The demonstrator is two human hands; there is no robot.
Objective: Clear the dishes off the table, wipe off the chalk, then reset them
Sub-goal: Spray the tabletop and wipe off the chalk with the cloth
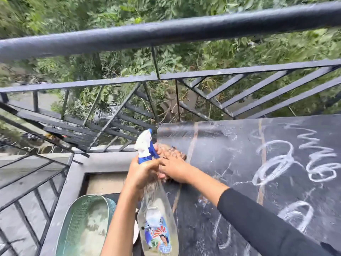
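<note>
We note the left grip [142, 172] curled round the neck of a clear spray bottle [158, 209], just under its white-and-blue trigger head. The bottle's body hangs below that grip, tilted, with its label toward us. Close on its right side, the right grip [174, 168] lies with fingers straight and spread, pressing a brownish cloth [173, 151] flat onto the black worktop [230, 182]. The cloth shows past the fingertips, too blurred to tell its weave. Chalk scribbles [275, 163] — white loops and zigzags — sit well to the right of the right grip. Fainter strokes lie below its forearm, near the black sleeve [258, 224]. Below and left of the left grip, a green mesh basket [73, 228] stands off the worktop's edge. Beyond both grips runs a black metal railing [166, 32] — green foliage behind it.
</note>
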